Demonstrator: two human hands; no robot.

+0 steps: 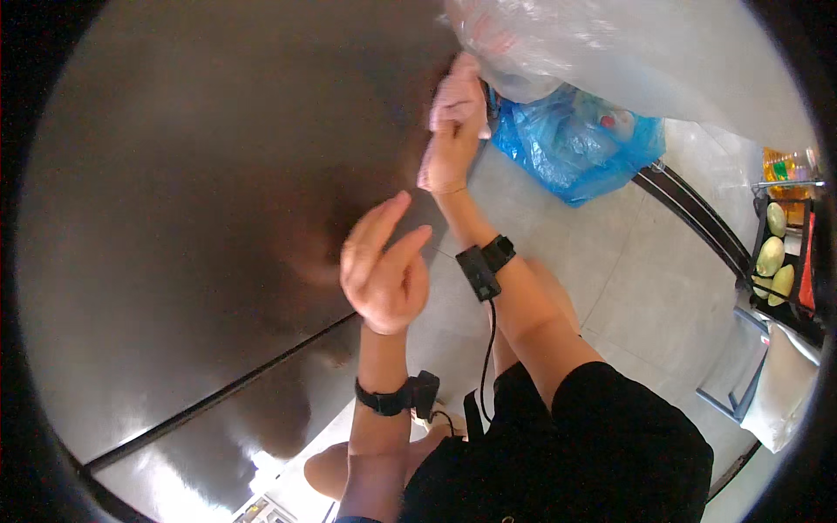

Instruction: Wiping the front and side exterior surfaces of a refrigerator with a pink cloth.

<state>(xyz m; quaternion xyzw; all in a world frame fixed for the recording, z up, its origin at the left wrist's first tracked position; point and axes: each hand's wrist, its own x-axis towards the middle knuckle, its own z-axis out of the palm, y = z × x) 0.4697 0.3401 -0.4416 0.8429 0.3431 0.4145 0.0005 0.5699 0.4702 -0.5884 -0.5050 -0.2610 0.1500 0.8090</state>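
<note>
A folded pink cloth (458, 98) lies under and in my right hand (453, 157), pressed near the right-hand edge of a large dark glossy panel (196, 163). The panel looks like a refrigerator door, though the picture does not fully settle it. My left hand (386, 268) holds nothing; its fingers are apart and bent, just in front of the panel. I cannot tell whether it touches the surface. Both wrists wear a black strap with a small device, and a cable runs from each. A dark seam (229, 387) crosses the panel below my left hand.
Close beyond the cloth hang a clear plastic bag (529, 46) and a blue plastic bag (575, 144). On the right, a rack (785, 261) holds several pale green vegetables, with bottles of yellow liquid (781, 167) above. A white sack (778, 386) sits below, over grey floor tiles (614, 261).
</note>
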